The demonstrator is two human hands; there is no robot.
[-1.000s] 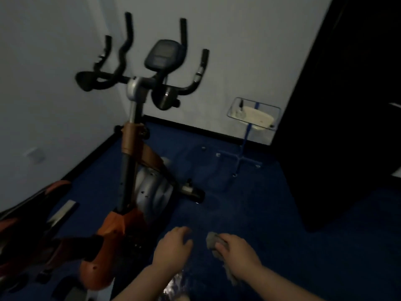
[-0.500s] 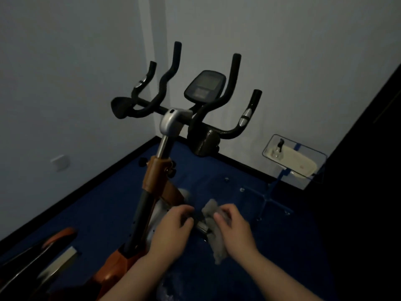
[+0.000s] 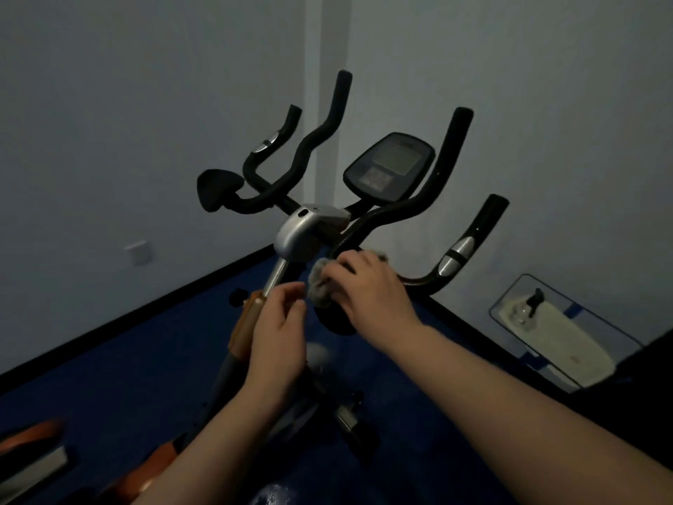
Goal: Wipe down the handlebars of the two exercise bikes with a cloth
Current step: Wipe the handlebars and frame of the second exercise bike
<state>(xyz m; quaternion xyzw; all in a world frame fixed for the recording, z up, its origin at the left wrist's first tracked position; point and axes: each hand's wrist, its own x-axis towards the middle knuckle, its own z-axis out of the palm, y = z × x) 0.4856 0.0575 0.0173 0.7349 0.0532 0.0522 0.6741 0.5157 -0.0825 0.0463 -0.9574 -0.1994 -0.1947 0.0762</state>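
Fingers of the right hand (image 3: pixel 368 286): curled over a grey cloth (image 3: pixel 320 286), pressing it onto a black pad on the right side of the handlebars (image 3: pixel 397 209), just right of the silver stem head (image 3: pixel 302 235).

Fingers of the left hand (image 3: pixel 278 326): loosely bent, thumb and forefinger close together, just left of the cloth; whether they pinch its edge cannot be told. Silver post (image 3: pixel 275 278) directly behind the fingertips.

Handlebars: black, four upturned grips rising above and beyond both hands; silver sensor patches on the outer pair. A left-side pad sits well up and left of the left fingers.

Console (image 3: pixel 389 165): dark screen, above the right fingers, between the inner grips.

Exercise bike (image 3: pixel 247 329): orange and grey frame descending beneath the left hand.

Glass stand (image 3: pixel 568 340): well right of the right fingers, carrying a pale tray and a small dark item.

Floor (image 3: pixel 127 359): blue carpet, below both hands.

Wall socket (image 3: pixel 138 251): far left of the left fingers.
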